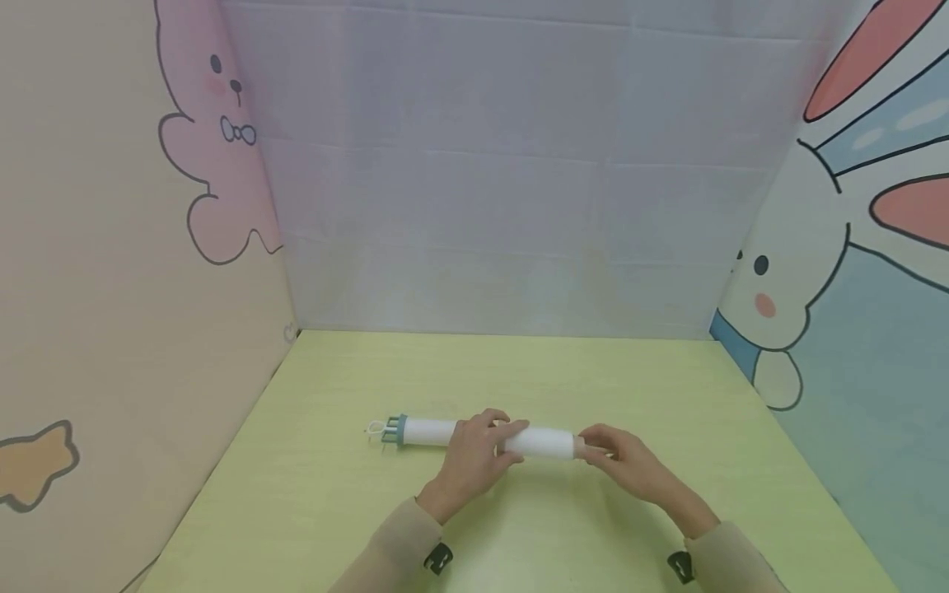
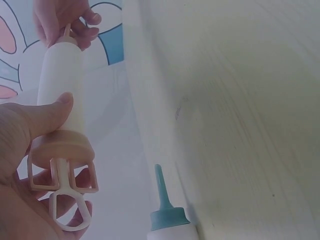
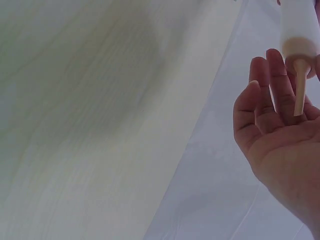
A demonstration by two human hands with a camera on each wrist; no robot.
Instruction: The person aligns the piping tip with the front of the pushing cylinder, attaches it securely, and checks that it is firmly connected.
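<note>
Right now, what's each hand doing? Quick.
Left hand: grips the barrel of the peach-capped syringe near its plunger end.
Right hand: fingers at the syringe's nozzle tip; whether they pinch it cannot be told.

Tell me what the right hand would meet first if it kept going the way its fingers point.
Probably the peach nozzle of the white syringe, already at the right hand fingertips; beyond, the left hand.
</note>
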